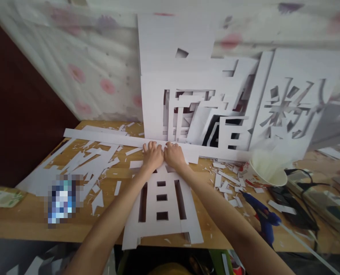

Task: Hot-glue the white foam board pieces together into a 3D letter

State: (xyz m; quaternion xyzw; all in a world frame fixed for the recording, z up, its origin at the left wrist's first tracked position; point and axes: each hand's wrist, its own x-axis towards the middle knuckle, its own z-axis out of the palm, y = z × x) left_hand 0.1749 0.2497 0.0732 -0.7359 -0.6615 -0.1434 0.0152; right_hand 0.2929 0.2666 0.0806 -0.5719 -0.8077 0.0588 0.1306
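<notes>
Side by side at the middle of the table, my left hand point(153, 156) and my right hand point(174, 156) hold a long, narrow white foam-board strip point(106, 138). Their fingers are bent over it, and the thumbs nearly meet. The strip runs crosswise from the far left to the paper bucket at right. Beneath my wrists lies a white cut-out character point(171, 228) with several rectangular openings; its far end is partly hidden by my hands and forearms. Just behind the strip stand white boards point(158, 53) with character shapes cut out.
White scraps point(225, 183) litter the wooden table point(101, 225). At right are a blue glue gun point(263, 215), a paper bucket point(248, 173), a black device point(294, 214) and cables. A cut sheet point(40, 179) and a blurred-out object point(62, 200) lie left. Floral curtain point(106, 86) hangs behind.
</notes>
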